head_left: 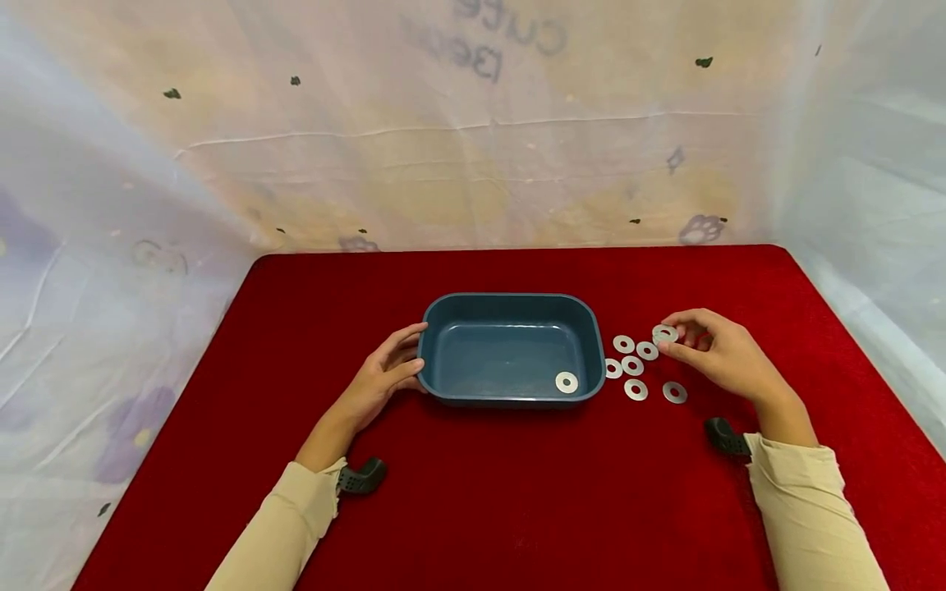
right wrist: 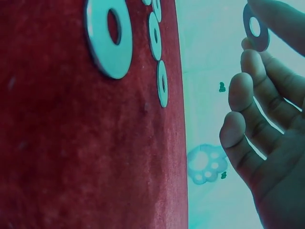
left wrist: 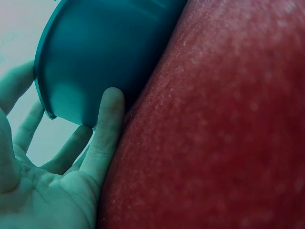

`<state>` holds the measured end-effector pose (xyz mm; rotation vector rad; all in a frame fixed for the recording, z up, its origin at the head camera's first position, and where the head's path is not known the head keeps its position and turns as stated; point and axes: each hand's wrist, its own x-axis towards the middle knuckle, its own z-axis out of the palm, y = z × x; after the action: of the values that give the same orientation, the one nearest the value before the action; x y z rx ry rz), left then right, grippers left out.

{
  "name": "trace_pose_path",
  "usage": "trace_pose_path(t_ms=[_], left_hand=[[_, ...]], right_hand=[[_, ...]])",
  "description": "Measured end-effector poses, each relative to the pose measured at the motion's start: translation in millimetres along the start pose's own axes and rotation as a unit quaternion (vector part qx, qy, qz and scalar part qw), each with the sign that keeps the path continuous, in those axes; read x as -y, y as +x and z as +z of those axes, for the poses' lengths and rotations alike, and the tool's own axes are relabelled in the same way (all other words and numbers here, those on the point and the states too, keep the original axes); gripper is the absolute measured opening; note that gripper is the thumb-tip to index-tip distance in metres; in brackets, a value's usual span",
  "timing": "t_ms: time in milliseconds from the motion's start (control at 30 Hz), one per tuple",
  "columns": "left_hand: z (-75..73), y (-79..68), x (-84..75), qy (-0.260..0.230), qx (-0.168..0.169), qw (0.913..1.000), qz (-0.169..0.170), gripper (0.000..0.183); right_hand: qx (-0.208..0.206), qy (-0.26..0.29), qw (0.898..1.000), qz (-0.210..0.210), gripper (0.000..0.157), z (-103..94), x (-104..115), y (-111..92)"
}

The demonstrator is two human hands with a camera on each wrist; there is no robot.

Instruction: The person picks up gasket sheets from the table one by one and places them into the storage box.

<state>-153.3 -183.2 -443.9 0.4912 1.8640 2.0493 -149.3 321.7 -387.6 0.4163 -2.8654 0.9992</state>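
Presently we list 1 blue tub (head_left: 488,353), rectangular with rounded corners, upright on a red cloth (head_left: 480,501) near the middle of the table. Inside it we record 1 washer (head_left: 559,383), flat and silvery, lying on the floor of the tub towards its near right corner. Outside we count 6 loose washers (head_left: 628,390), all flat on the cloth between the tub's right end and the right hand; the leftmost is just beside the tub's rim. Left hand (head_left: 378,376): spread wide, fingers extended and apart, tips touching the left end of the tub at rim and outer wall. Right hand (head_left: 720,353): thumb and fingertips closed in a pinch on 1 held washer (right wrist: 260,44), the other fingers loosely bent; from the head view we cannot tell whether another washer overlaps it. We further note 2 beige sleeves (head_left: 801,501), 2 black wrist devices (head_left: 362,476), 1 at each wrist, and, behind the table, 1 pale printed sheet (head_left: 443,164) with dark lettering near the top and a purple paw print (head_left: 702,230) low on its right side.
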Motion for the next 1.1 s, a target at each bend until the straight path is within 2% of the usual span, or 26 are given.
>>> trace_pose_path(t_ms=[567,833,1100], left_hand=[[-0.8,4.7,-0.9,0.004,-0.002,1.0,0.003,0.057],[0.9,-2.3,-0.8,0.004,-0.001,1.0,0.0,0.058],[1.2,-1.5,-1.0,0.007,0.0,1.0,0.001,0.058]], right_hand=[[-0.008,0.006,1.0,0.025,0.031,-7.8,9,4],[-0.003,0.006,1.0,-0.006,0.031,-3.6,10,0],[-0.006,0.003,1.0,-0.007,0.031,-5.6,13,-1]])
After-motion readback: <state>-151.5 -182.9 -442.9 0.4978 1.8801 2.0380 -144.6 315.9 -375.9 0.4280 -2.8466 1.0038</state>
